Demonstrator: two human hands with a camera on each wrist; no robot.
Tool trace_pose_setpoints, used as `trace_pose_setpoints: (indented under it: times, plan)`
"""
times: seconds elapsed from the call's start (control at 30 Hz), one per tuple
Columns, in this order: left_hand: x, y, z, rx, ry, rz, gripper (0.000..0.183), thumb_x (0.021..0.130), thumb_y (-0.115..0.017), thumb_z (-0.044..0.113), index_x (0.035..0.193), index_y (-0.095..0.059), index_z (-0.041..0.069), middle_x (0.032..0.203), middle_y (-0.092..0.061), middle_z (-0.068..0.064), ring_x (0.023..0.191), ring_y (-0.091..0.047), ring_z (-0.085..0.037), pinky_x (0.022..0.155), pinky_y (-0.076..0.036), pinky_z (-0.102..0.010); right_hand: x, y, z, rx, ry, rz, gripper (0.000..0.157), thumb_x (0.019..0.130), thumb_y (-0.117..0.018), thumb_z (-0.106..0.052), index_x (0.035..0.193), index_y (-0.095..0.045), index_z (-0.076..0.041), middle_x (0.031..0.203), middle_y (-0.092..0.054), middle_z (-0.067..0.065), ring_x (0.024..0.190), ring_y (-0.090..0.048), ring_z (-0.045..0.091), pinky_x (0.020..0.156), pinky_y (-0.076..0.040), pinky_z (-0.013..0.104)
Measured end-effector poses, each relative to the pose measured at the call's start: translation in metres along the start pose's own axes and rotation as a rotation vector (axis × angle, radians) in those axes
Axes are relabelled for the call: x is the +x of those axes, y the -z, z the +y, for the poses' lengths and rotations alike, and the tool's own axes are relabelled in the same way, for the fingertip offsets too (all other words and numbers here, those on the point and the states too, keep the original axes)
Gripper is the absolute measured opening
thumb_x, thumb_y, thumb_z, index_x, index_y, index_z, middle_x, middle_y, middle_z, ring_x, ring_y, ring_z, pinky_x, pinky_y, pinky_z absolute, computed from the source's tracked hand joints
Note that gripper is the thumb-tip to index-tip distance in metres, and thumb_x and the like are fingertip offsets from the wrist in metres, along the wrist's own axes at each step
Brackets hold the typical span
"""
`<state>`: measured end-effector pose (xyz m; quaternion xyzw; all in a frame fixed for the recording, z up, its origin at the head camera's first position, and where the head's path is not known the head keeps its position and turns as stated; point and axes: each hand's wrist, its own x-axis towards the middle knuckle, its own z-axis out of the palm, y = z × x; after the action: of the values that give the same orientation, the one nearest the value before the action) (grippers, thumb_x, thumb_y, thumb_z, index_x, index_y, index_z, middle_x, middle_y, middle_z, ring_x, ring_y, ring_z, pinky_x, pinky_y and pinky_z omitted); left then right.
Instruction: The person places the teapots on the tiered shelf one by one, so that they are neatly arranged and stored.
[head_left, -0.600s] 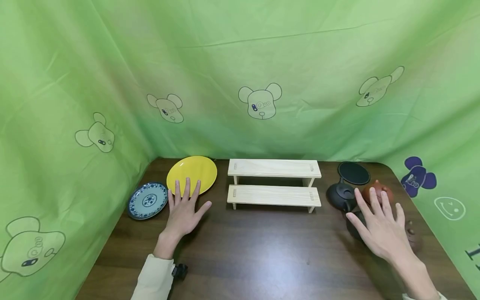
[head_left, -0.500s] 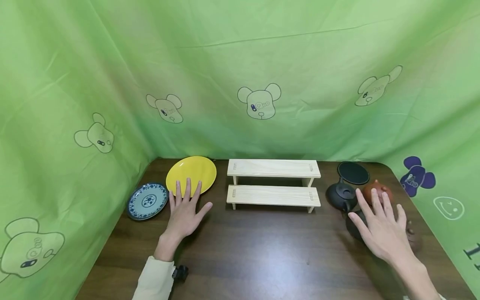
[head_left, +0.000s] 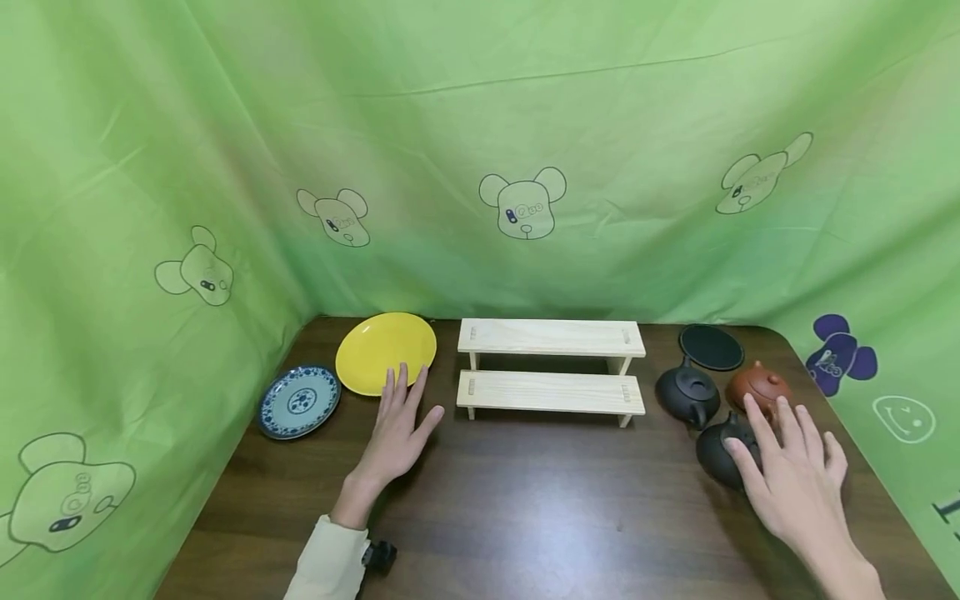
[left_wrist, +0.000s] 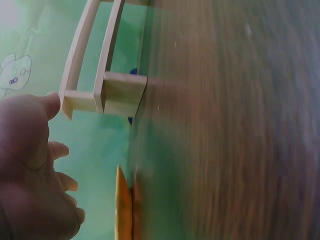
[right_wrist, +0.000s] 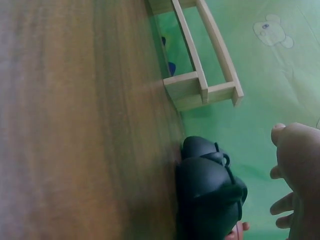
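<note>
My left hand hovers with fingers spread, its fingertips overlapping the near edge of a yellow plate in the head view. To that plate's left lies a blue-and-white patterned plate. My right hand, empty and with fingers apart, hangs above the right side of the table. Its thumb and fingers overlap a black teapot and the edge of a reddish-brown teapot. Another black teapot sits just behind. In the right wrist view, the hand shows apart from the black teapots.
A two-step wooden stand occupies the back middle of the brown table. At the back right corner lies a flat black round plate. Green printed cloth encloses the back and both sides.
My left hand has shifted right and a little nearer, uncovering more of the yellow plate. My right hand has drawn right and nearer, so more of the teapots shows.
</note>
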<state>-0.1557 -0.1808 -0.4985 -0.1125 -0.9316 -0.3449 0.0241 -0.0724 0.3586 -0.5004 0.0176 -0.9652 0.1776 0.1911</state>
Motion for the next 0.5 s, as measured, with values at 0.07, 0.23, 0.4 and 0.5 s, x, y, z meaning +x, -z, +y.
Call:
trace_pose_setpoints:
  times: [0.07,0.23,0.4,0.5]
  plan:
    - [0.001,-0.001,0.004,-0.071,0.009,-0.012,0.075,0.117,-0.056,0.041,0.178,-0.024,0.013,0.184,-0.006,-0.024,0.170,0.003,-0.046,0.130,-0.012,-0.075,-0.004,0.001,0.001,0.018,-0.010,0.034,0.065,0.117,-0.049,-0.039,0.174,-0.033,-0.010,0.167,-0.030,0.043,0.162,-0.015,0.059,0.124,-0.001,0.082]
    - [0.004,-0.007,0.012,-0.242,-0.001,-0.015,0.067,0.118,-0.055,0.035,0.177,-0.029,0.013,0.182,-0.021,-0.022,0.169,-0.016,-0.042,0.132,-0.019,-0.068,-0.010,0.002,0.002,0.074,-0.046,0.123,0.059,0.116,-0.051,-0.034,0.167,-0.044,-0.006,0.164,-0.034,0.044,0.159,-0.022,0.059,0.124,-0.007,0.080]
    - [0.007,-0.016,0.018,-0.362,-0.027,0.031,0.063,0.117,-0.058,0.021,0.174,-0.034,0.007,0.179,-0.032,-0.020,0.166,-0.028,-0.041,0.131,-0.028,-0.062,-0.015,0.005,-0.001,0.154,-0.108,0.257,0.051,0.111,-0.058,-0.029,0.153,-0.059,0.001,0.158,-0.045,0.041,0.150,-0.036,0.062,0.122,-0.015,0.077]
    - [0.009,-0.025,0.018,-0.467,-0.023,0.055,0.062,0.117,-0.059,0.017,0.173,-0.036,0.006,0.177,-0.035,-0.023,0.161,-0.037,-0.046,0.128,-0.035,-0.061,-0.019,0.008,-0.001,0.194,-0.163,0.322,0.049,0.108,-0.061,-0.025,0.148,-0.064,0.004,0.155,-0.051,0.039,0.142,-0.042,0.065,0.122,-0.018,0.073]
